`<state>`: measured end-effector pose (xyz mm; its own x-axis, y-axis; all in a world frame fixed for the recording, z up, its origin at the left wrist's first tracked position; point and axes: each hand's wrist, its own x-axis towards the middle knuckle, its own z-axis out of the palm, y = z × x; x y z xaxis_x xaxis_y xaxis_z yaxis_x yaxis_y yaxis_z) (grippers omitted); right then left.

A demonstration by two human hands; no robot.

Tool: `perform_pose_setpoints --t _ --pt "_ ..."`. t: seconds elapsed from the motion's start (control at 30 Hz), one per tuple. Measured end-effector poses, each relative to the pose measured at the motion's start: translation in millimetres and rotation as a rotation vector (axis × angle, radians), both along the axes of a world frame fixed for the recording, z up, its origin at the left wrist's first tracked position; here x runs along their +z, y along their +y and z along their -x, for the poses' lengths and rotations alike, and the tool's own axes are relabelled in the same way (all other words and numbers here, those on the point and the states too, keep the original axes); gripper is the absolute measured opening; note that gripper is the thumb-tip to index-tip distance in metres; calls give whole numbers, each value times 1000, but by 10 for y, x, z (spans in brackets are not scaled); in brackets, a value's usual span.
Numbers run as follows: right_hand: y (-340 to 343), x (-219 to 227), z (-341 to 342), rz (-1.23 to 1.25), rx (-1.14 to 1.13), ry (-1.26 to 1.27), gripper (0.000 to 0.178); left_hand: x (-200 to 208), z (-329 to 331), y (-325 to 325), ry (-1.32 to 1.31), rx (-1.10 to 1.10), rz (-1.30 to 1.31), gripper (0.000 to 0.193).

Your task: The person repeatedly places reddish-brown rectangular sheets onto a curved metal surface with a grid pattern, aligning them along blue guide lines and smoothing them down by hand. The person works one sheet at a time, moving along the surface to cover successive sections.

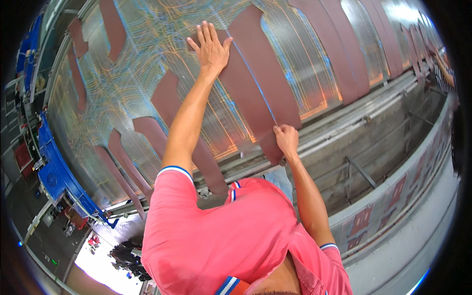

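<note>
Long reddish-brown sheet pieces that look like leather lie on a metal table marked with orange, yellow and blue lines. My left hand [211,51] rests flat with fingers spread at the far end of one brown piece [243,93]. Along a thin blue line, another wide brown piece [270,69] lies against its right side. At the near end of that line, my right hand [286,141] is closed in a pinch on the brown material. The near end of the left piece hangs over the table's front edge. My right fingertips are partly hidden.
More brown pieces [339,54] lie to the right, and narrower brown strips [130,164] to the left. A metal rail [344,115] runs along the front edge, above a recessed trough [388,157]. Blue machinery [59,172] stands at left. Another person's arm [444,69] reaches in at far right.
</note>
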<state>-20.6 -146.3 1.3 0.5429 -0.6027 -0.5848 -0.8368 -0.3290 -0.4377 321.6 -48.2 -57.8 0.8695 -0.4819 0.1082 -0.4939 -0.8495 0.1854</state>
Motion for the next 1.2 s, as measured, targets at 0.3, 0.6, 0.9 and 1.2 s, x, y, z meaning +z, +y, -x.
perform_pose_setpoints --t 0.3,0.6,0.9,1.2 --pt "-86 198 -56 103 170 125 37 429 2597 163 293 -425 8 72" --pt "-106 279 577 269 618 -549 18 539 2669 287 450 -504 -65 105" --pt "-710 503 1279 141 550 -624 17 420 2973 119 116 -356 -324 101" --pt "-1177 316 2299 -86 96 -521 19 515 3303 267 576 -238 107 93"
